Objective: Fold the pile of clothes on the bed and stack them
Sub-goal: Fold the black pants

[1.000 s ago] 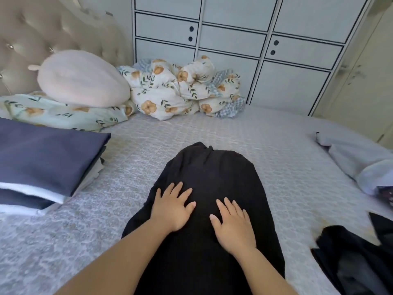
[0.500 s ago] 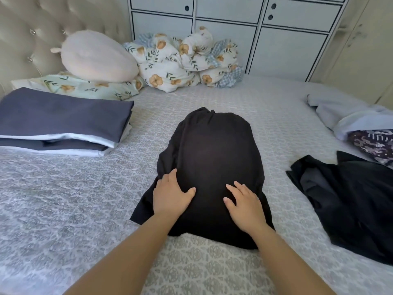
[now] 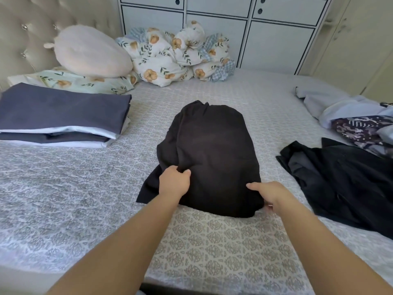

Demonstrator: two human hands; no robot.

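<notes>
Far left of frame: stack of folded clothes lay on the bed, dark blue piece on top, pale and dark layers beneath, edges roughly squared. Above it, upper left, a pale plush cushion rested on a floral pillow; a bundled floral duvet sat against the white cabinet.

Centre of frame: black garment, already folded to a compact rounded block, lay on the bedspread. One loose flap stuck out at its lower left. Left hand sat on the near left part of the block, fingers curled into the fabric, pinching up a fold. Right hand was at the near right corner, thumb on top; fingers appeared tucked under the edge, so it held that corner, though the underside was hidden.

Right of frame: unfolded pile remained, a dark garment spread flat, with a patterned piece and a pale blue piece behind it.

Judgement: step in hand looked like gripping the folded black block to lift it. Task partway done. Next move would call for an even lift with both hands so the folds hold, tucking the stray flap, then carrying left and setting it square on the stack.
</notes>
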